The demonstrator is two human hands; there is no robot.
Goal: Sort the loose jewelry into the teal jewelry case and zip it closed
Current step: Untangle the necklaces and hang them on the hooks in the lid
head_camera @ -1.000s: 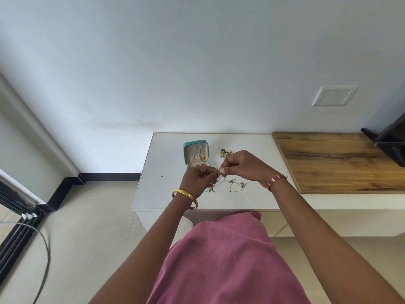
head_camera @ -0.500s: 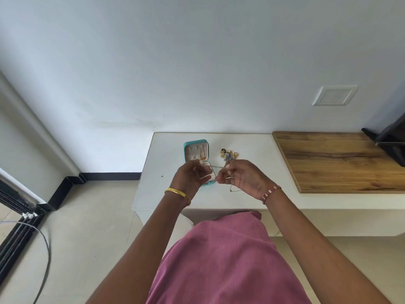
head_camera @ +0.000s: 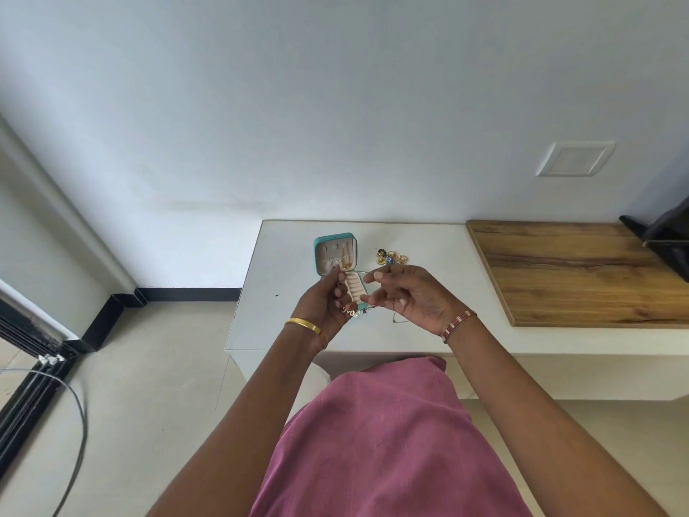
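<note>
A white counter runs along the wall, with a wood-grain board lying on its right part. The teal jewelry case stands open on the counter's left part, lid raised toward the wall and showing its pale lining; since half a second ago it has not shifted, though more of its lower tray is uncovered now that the hands sit lower and closer to the person. A small heap of gold jewelry lies just right of the case, where it lay before.

The left hand has turned palm-up in front of the case; earlier its back faced the camera. Its fingers are curled, thumb and fingertips reaching up by the case's hinge, and a thin chain with small charms lies across its lower fingers. The right hand has also opened out toward the left, palm half up, fingers loosely bent; its thumb and forefinger pinch the same chain near the case's near corner. The strand between the two hands is too fine to follow fully. A loop of chain trails on the counter under the right hand. A gold bangle rings the left wrist, a red and white beaded bracelet the right.
</note>
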